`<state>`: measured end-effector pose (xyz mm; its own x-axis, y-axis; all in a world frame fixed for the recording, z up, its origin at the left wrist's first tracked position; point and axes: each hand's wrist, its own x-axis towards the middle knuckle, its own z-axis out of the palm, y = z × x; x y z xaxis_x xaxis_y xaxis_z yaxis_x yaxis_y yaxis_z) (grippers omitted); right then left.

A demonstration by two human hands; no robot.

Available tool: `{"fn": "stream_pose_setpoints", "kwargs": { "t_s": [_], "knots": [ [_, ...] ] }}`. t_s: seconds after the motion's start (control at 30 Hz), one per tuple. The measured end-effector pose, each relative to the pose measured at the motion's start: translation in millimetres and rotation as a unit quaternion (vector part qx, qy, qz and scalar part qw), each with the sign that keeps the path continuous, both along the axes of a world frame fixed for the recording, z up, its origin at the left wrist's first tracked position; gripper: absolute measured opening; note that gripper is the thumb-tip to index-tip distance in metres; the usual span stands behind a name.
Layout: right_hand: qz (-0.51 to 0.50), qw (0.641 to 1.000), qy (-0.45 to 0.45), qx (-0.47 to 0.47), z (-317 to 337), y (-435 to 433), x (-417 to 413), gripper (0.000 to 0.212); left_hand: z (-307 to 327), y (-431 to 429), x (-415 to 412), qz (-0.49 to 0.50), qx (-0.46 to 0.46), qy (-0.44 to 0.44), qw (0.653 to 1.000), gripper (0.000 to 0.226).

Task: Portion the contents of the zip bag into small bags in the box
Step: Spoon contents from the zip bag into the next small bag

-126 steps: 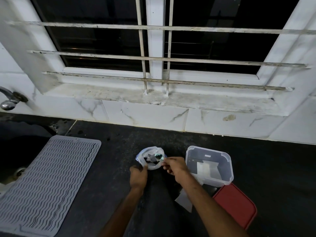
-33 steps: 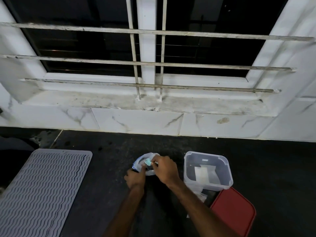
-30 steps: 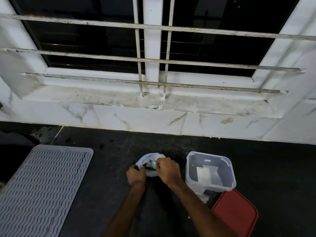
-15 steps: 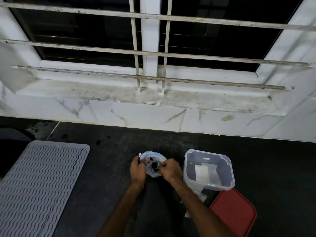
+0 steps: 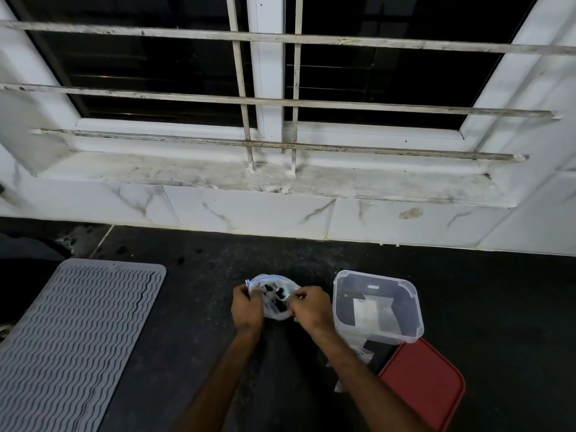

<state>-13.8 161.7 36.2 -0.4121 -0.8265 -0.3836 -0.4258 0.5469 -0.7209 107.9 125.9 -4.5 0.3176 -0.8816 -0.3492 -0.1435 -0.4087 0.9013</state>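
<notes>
One zip bag (image 5: pixel 274 299) — dark pieces (image 5: pixel 280 306) inside.

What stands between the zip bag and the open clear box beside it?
Nothing visible does. The left hand and right hand hold the zip bag just beside the clear box, whose top is open; the red lid lies off it.
</notes>
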Motion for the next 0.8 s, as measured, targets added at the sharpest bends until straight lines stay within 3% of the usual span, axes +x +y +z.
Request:
{"fn": "stream_pose_setpoints", "kwargs": {
  "t_s": [0.13,0.23,0.33,0.43,0.53,0.67,0.8],
  "knots": [
    [-0.061,0.978,-0.198,0.024,25,8,-16,0.013,6,10,6,0.004,-0.029,-0.015,0.999,0.042],
    [-0.045,0.970,-0.236,0.025,48,22,-33,0.013,19,33,8,0.051,-0.114,-0.103,0.987,0.047],
    [-0.053,0.962,-0.266,0.007,65,47,-56,0.011,23,84,-11,-0.053,-0.139,-0.089,0.985,0.037],
    [-0.042,0.966,-0.256,-0.007,72,75,-82,0.012,10,132,-40,-0.202,-0.074,-0.073,0.974,0.040],
    [-0.032,0.976,-0.215,-0.019,65,105,-107,0.012,-7,165,-67,-0.286,-0.037,-0.105,0.952,0.051],
    [-0.008,0.983,-0.183,-0.015,52,133,-131,0.012,-14,181,-89,-0.304,0.011,-0.115,0.946,0.049],
    [0.022,0.988,-0.153,-0.022,44,148,-142,0.013,-20,183,-96,-0.278,-0.009,-0.143,0.950,0.033]
  ]
}}
